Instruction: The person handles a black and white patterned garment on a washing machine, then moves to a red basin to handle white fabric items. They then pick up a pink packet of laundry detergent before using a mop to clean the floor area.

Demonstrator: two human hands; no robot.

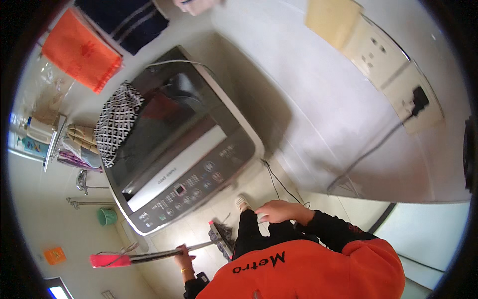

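My left hand (pixel 183 258) grips the metal pole of a mop (pixel 157 256), whose pink handle end (pixel 112 260) points to the left. The mop's head, with grey strands (pixel 224 233) and pink ends, is down by the floor beside my legs. My right hand (pixel 278 211) is in front of my thigh with its fingers curled. Something small and pale (pixel 263 217) shows under those fingers; whether I hold it is unclear. Ahead of me stands a top-loading washing machine (pixel 179 145), its dark lid down. A black-and-white patterned cloth (pixel 119 121) lies over its left edge.
Towels, one orange (pixel 82 50) and one dark (pixel 129 22), hang beyond the washer. A green basket (pixel 106 216) is at the left wall. Thin cables (pixel 278 179) run near the washer's corner. A black plug (pixel 420 100) sits in the right wall's socket. Bottles (pixel 37 130) stand on a shelf.
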